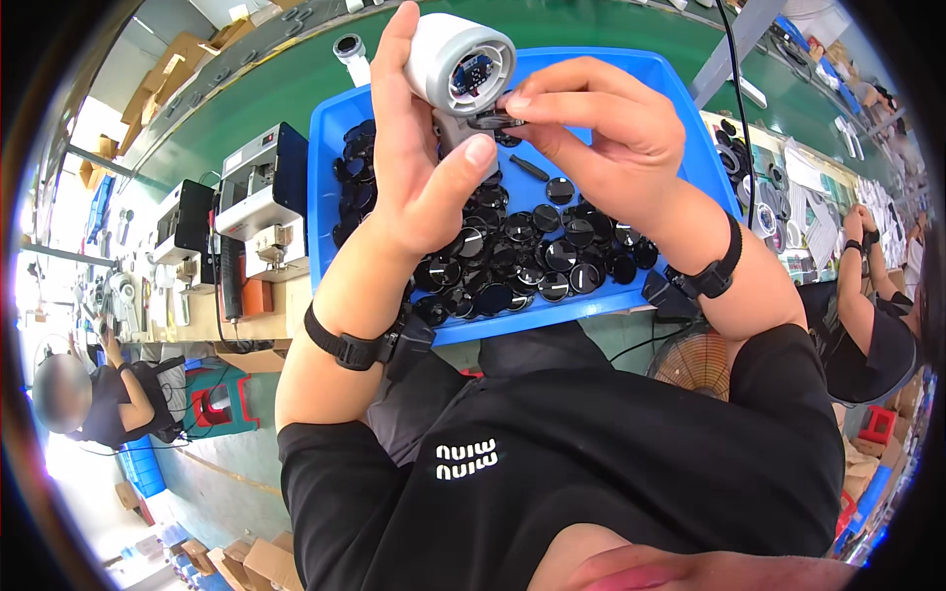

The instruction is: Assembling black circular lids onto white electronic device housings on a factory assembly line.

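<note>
**Holding one device [426, 54], pinching one disc [492, 121] over a blue tub [512, 324]**

Caught with two bare hands full, one thing to each. Gripping the white device in the left hand [419, 187], with fingers raised along its left side and thumb angled up and right, near the handle. Turned toward the right hand [621, 133] at the device's open end, inside one grey ring, to show one board [477, 73]. Pinching the single black disc between right thumb and fingertips, nearly edge-on, just below the ring (touching or apart, impossible to tell). Reaching forward with both forearms, bent in at the right wrist, and wearing two black bands: one on the left [357, 351], one on the right [717, 276].

Held, both device and disc, above the far side of the one tub. Heaped below, dozens of loose black discs [562, 256] (too overlapped for an exact count), plus one black strip [529, 167] lying near the top. Set behind the tub on a green bench [591, 28], one white part with a dark round end [350, 49]. Standing to the left, two box-shaped machines [258, 182]. Placed beneath the tub's right side, one fan [695, 362]. Seated farther off, one person at left [128, 394] and another at right [872, 335].
</note>
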Action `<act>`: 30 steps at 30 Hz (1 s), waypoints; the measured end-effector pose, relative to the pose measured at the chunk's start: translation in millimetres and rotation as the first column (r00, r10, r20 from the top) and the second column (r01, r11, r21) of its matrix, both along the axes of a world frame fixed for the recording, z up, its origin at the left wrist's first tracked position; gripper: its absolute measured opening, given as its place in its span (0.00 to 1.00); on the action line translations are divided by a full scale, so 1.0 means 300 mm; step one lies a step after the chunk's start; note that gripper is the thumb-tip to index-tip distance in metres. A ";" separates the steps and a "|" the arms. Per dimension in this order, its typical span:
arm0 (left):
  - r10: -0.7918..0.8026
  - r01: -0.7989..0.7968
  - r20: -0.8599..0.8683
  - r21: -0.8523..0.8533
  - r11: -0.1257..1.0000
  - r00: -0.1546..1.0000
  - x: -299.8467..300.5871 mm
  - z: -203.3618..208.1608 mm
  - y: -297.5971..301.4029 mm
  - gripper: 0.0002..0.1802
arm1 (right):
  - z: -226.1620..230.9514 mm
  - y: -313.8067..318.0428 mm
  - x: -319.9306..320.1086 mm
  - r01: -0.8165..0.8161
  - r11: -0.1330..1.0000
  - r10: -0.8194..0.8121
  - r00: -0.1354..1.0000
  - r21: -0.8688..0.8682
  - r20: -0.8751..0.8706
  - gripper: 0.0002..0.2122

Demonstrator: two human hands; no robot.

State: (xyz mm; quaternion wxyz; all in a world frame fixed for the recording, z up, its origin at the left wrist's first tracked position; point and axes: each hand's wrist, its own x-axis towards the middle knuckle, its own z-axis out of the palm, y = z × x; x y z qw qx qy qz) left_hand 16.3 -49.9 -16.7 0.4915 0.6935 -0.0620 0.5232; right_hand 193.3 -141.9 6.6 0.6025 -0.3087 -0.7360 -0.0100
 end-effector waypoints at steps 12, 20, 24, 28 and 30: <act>0.148 -0.145 0.020 0.354 0.924 0.989 -0.006 -0.011 0.036 0.54 | 0.018 -0.028 -0.010 0.075 0.996 -0.077 0.996 0.054 0.034 0.12; 0.307 -0.276 -0.027 0.373 0.886 0.951 -0.028 -0.018 0.012 0.40 | 0.035 -0.045 -0.008 0.118 0.989 -0.125 0.989 0.088 0.084 0.14; 0.265 -0.245 -0.014 0.339 0.908 0.964 -0.026 -0.015 0.006 0.42 | 0.045 -0.042 0.002 0.072 0.993 -0.083 0.990 0.094 0.117 0.14; 0.296 -0.260 -0.036 0.385 0.886 0.954 -0.041 -0.001 -0.002 0.43 | 0.053 -0.040 0.020 0.041 0.989 -0.069 0.977 0.140 0.201 0.17; 0.384 -0.310 -0.063 0.477 0.822 0.921 -0.054 0.007 0.000 0.44 | 0.057 -0.041 0.030 0.001 0.988 -0.041 0.966 0.156 0.254 0.20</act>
